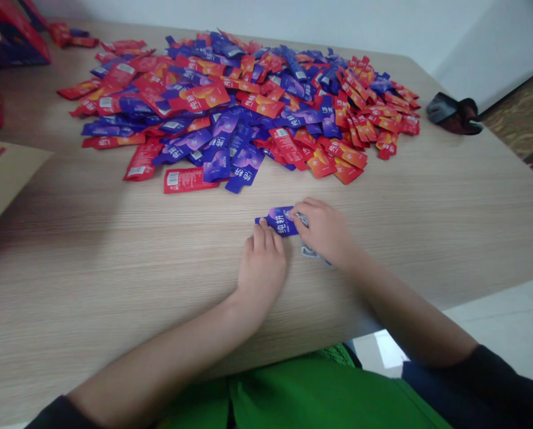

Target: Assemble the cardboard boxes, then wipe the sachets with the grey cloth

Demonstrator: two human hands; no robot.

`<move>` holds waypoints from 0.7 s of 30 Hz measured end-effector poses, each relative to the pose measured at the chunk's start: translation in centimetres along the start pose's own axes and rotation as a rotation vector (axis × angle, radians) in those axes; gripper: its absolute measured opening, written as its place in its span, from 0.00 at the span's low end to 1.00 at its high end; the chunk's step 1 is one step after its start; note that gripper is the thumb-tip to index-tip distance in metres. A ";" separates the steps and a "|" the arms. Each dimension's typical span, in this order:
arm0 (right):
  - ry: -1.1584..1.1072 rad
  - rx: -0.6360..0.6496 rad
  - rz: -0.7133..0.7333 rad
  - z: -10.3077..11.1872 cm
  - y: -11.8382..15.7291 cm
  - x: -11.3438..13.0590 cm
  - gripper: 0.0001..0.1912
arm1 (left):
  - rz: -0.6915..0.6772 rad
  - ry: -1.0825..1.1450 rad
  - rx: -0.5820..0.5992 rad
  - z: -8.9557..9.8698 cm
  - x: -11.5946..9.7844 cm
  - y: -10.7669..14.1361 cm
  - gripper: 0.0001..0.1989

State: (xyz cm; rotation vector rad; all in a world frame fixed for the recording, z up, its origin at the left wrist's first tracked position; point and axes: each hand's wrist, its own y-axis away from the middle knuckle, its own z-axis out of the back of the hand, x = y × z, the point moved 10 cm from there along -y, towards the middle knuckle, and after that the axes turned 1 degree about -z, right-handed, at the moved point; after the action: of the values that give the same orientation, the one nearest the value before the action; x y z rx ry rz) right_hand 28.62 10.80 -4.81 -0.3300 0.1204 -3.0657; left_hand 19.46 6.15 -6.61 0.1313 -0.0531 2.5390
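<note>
Down near the middle of the counter (114,256), both hands rest on a small purple sachet (279,221) with white lettering that lies flat on the wood-grain top. The left hand (261,268) lies palm down just on the near side of the sachet, its fingertips touching the sachet's near edge; the fingers lie together and flat, so its grip clamps on nothing. The right hand (324,231) covers the sachet's right end, fingers curled down over it, its grip pressed on that end. A bit of silvery packet (310,252) shows under the right hand, on its near side; what it is cannot be told.

Farther off, a wide heap of red and purple sachets (248,101) spreads across the far half of the counter, well apart from the hands. At the far left stand red and purple boxes (11,42), and a flat piece of brown cardboard (2,179) lies at the left edge. A dark bundle (454,113) sits at the far right edge. Green cloth (302,393) shows at the near edge, below the arms.
</note>
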 end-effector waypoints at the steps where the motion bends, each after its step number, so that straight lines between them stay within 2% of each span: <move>1: -0.009 -0.001 -0.008 0.1 0.1 -0.3 0.11 | 0.003 0.001 0.001 -0.1 0.0 0.0 0.23; 21: -0.076 -0.036 -0.214 0.7 1.4 -4.3 0.11 | -0.021 0.014 0.014 -0.2 -0.1 0.1 0.22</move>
State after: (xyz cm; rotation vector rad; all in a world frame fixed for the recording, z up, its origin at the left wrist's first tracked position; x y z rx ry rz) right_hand 33.08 9.68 -5.11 -0.4910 0.1455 -3.2589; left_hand 19.50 6.03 -6.87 0.1192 -0.0278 2.5191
